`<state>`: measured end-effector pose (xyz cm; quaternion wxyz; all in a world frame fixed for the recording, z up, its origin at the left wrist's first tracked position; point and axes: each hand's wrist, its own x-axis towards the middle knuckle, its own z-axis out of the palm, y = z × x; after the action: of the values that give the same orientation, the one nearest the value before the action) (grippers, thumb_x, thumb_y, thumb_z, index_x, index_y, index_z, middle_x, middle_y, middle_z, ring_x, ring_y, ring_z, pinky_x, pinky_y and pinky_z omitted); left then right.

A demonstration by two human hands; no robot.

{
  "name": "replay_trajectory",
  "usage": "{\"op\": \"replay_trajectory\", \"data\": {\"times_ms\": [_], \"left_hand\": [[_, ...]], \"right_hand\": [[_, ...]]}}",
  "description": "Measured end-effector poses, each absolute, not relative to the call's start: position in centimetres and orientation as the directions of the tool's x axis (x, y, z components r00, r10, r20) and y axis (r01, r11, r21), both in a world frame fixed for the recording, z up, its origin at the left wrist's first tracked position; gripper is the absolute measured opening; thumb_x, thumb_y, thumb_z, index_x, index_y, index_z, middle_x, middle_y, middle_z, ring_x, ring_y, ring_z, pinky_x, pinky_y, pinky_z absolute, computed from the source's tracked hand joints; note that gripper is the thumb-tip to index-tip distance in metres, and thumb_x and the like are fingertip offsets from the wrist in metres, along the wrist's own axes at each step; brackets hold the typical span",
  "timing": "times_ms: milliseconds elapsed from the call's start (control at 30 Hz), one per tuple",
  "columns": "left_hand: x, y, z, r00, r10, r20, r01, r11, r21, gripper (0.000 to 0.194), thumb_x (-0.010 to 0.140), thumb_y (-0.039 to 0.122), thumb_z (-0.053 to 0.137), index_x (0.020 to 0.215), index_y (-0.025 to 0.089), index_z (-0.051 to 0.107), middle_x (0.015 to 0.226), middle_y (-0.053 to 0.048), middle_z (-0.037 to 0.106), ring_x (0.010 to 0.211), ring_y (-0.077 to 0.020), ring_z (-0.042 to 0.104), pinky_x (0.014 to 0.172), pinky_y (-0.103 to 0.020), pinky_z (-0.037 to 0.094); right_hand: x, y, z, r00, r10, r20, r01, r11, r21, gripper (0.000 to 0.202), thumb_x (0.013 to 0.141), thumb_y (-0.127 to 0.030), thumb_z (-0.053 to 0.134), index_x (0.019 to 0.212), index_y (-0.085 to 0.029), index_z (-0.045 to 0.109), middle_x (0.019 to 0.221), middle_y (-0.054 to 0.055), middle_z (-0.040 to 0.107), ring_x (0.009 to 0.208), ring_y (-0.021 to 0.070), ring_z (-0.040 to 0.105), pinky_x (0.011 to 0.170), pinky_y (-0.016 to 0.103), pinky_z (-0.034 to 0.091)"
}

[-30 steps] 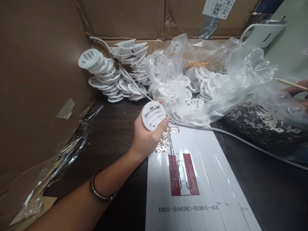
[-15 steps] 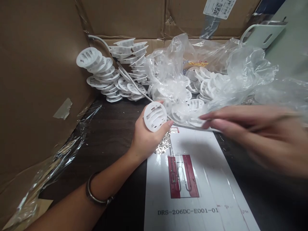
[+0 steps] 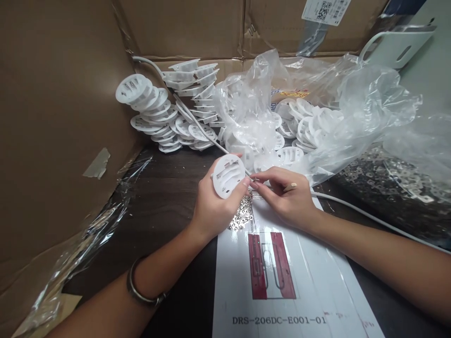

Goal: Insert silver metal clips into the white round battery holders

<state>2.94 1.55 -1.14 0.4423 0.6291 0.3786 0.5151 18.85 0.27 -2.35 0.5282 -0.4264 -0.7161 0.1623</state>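
A round white plastic part (image 3: 228, 177) with slots and small metal contacts is held tilted by my left hand (image 3: 214, 204), thumb on its lower right edge. Close beside it on the right, my right hand (image 3: 291, 195) pinches a small metal piece (image 3: 254, 180) between thumb and fingertips; its exact shape is too small to tell. Under the hands, a pile of small shiny metal pieces (image 3: 241, 215) lies at the upper left edge of a white printed sheet (image 3: 306, 277) with a red and white picture on it.
Stacks of round white parts (image 3: 155, 112) stand at the back left. Crumpled clear plastic bags (image 3: 369, 103) cover more of them. At the right lies a bag of metal pieces (image 3: 398, 188). A white cable (image 3: 373, 213) crosses the table. Cardboard walls (image 3: 197, 28) rise behind and left.
My right hand has moved left from the right side to beside the round white part. My left hand still holds that part in nearly the same place. The bag of metal pieces is now uncovered.
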Motion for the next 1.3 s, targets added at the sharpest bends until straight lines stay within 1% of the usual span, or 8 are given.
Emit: {"op": "replay_trajectory", "data": {"times_ms": [167, 333, 533, 800, 967, 1067, 1167, 1300], "left_hand": [[3.06, 1.52, -0.95, 0.185, 0.926, 0.331, 0.061, -0.346, 0.936, 0.04, 0.078, 0.02, 0.07, 0.117, 0.017, 0.06, 0.077, -0.002, 0.066, 0.064, -0.0139, 0.064, 0.065, -0.026, 0.056], [3.15, 1.65, -0.91, 0.171, 0.94, 0.294, 0.023, -0.302, 0.953, 0.039, 0.078, 0.019, 0.068, 0.116, 0.015, 0.058, 0.071, -0.001, 0.065, 0.058, -0.0131, 0.063, 0.062, -0.026, 0.056], [3.2, 1.71, -0.93, 0.169, 0.943, 0.287, 0.028, -0.296, 0.955, 0.04, 0.077, 0.017, 0.069, 0.115, 0.015, 0.058, 0.071, -0.001, 0.064, 0.058, -0.0125, 0.062, 0.062, -0.025, 0.055], [3.16, 1.6, -0.97, 0.172, 0.946, 0.273, 0.038, -0.283, 0.958, 0.038, 0.079, 0.019, 0.067, 0.115, 0.014, 0.057, 0.068, 0.0, 0.063, 0.056, -0.0119, 0.059, 0.061, -0.025, 0.054], [3.08, 1.55, -1.05, 0.152, 0.95, 0.274, 0.074, -0.287, 0.955, 0.04, 0.077, 0.021, 0.069, 0.115, 0.014, 0.059, 0.067, 0.0, 0.061, 0.073, -0.018, 0.064, 0.07, -0.029, 0.054], [3.07, 1.56, -1.06, 0.164, 0.95, 0.264, 0.091, -0.282, 0.955, 0.039, 0.077, 0.021, 0.068, 0.115, 0.014, 0.06, 0.071, -0.002, 0.063, 0.08, -0.0195, 0.065, 0.071, -0.029, 0.054], [3.02, 1.57, -1.12, 0.182, 0.946, 0.267, 0.107, -0.289, 0.951, 0.037, 0.079, 0.021, 0.067, 0.114, 0.016, 0.06, 0.078, -0.004, 0.065, 0.081, -0.0188, 0.065, 0.071, -0.028, 0.053], [2.88, 1.53, -1.24, 0.19, 0.943, 0.273, 0.123, -0.299, 0.946, 0.036, 0.079, 0.021, 0.067, 0.114, 0.017, 0.059, 0.082, -0.004, 0.066, 0.082, -0.0188, 0.065, 0.071, -0.029, 0.053]], "right_hand": [[19.09, 0.3, -2.19, -0.112, 0.792, 0.6, 0.445, 0.58, -0.683, 0.008, 0.082, -0.014, 0.064, 0.085, -0.018, 0.07, 0.071, 0.001, 0.068, 0.056, 0.0092, 0.055, 0.049, 0.025, 0.045], [19.12, 0.29, -2.25, -0.093, 0.795, 0.599, 0.405, 0.58, -0.707, 0.003, 0.08, -0.018, 0.069, 0.083, -0.017, 0.071, 0.07, 0.001, 0.068, 0.06, 0.0103, 0.058, 0.051, 0.025, 0.047], [19.09, 0.25, -2.12, -0.09, 0.791, 0.606, 0.399, 0.586, -0.705, 0.006, 0.081, -0.017, 0.069, 0.086, -0.018, 0.07, 0.073, 0.001, 0.068, 0.062, 0.0105, 0.06, 0.046, 0.023, 0.043], [19.08, 0.06, -2.05, -0.079, 0.806, 0.587, 0.408, 0.563, -0.719, 0.011, 0.083, -0.018, 0.065, 0.092, -0.018, 0.071, 0.083, 0.003, 0.072, 0.067, 0.0129, 0.065, 0.052, 0.025, 0.05], [19.02, 0.16, -2.02, -0.099, 0.759, 0.644, 0.413, 0.62, -0.667, 0.012, 0.084, -0.014, 0.061, 0.085, -0.02, 0.071, 0.077, 0.001, 0.071, 0.065, 0.0122, 0.063, 0.058, 0.027, 0.052], [19.03, 0.11, -2.1, -0.082, 0.776, 0.626, 0.417, 0.597, -0.685, 0.012, 0.084, -0.014, 0.061, 0.087, -0.019, 0.071, 0.072, 0.001, 0.069, 0.061, 0.0111, 0.061, 0.054, 0.026, 0.05], [19.05, -0.05, -2.15, -0.067, 0.806, 0.588, 0.425, 0.557, -0.714, 0.012, 0.085, -0.015, 0.06, 0.091, -0.018, 0.071, 0.07, 0.0, 0.069, 0.056, 0.0102, 0.06, 0.049, 0.025, 0.047], [19.03, -0.16, -2.03, -0.099, 0.809, 0.579, 0.406, 0.564, -0.719, 0.01, 0.083, -0.017, 0.064, 0.091, -0.019, 0.07, 0.077, 0.001, 0.072, 0.067, 0.0132, 0.066, 0.047, 0.025, 0.047]]}}
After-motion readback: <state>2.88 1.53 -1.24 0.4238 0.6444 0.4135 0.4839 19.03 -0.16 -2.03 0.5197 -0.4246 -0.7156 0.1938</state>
